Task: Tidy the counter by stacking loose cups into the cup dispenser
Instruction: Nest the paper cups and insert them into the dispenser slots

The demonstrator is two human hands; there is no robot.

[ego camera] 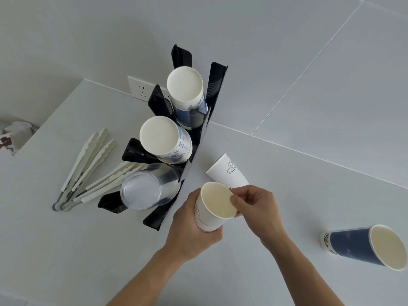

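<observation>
A black cup dispenser (199, 138) stands at the counter's back. It holds a stack of blue cups (187, 93) in the top slot, white printed cups (165, 140) in the middle, and clear plastic cups (145, 188) at the bottom. My left hand (192, 230) grips a white paper cup (215, 206) around its body, mouth facing me. My right hand (254, 206) pinches that cup's rim. Another white printed cup (229, 173) lies on the counter just behind my hands. A blue paper cup (362, 246) lies on its side at the far right.
Several cream tongs (88, 168) lie left of the dispenser. A wall socket (141, 89) sits behind it. Crumpled paper (15, 133) rests off the counter's left edge. White counter (309, 195) spreads to the right.
</observation>
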